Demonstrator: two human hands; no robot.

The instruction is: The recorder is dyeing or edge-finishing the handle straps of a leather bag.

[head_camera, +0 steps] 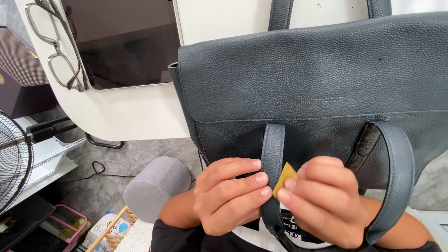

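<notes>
Head view, nearest first: the left hand [228, 196] curls its fingers onto a dark blue pebbled-leather handle strap [272, 163], pressing the strap near its lower run. Just beside it, the right hand [324, 205] pinches a small mustard-yellow flat piece [284, 176] between closed fingertips, its corner touching the strap's edge. Both belong with the large dark blue grained-leather tote bag [317, 79], which lies on the white rounded table [135, 112] with its lower part hanging toward the person's lap. The leather looks soft and pliant yet fairly heavy, so the straps seem the firmest place to grip; the yellow piece looks light and easily dropped. Farther off lie a dark-screened tablet [123, 42] and wire-framed glasses [58, 51].
</notes>
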